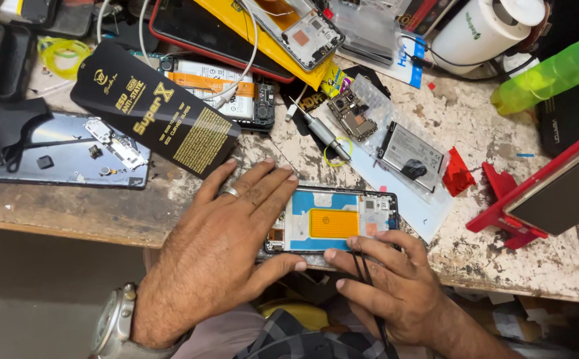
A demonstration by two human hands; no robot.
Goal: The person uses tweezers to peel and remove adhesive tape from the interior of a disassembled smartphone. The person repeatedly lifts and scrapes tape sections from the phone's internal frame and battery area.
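An opened phone frame (332, 219) with a blue and orange interior lies at the near edge of the worn workbench (502, 256). My left hand (226, 249), wearing a ring and a wristwatch, lies flat across the frame's left end, thumb along its near edge. My right hand (386, 282) rests at the frame's near right side and grips thin black tweezers (368, 282), whose tips touch the frame's lower edge.
A black flat package (153, 113) lies left of centre. Behind it are other opened phones (226, 86), a screwdriver (319, 129), a small circuit board (352, 116), a bagged battery (412, 156), red plastic pieces (459, 173), a white cup (482, 30) and a green bottle (555, 70).
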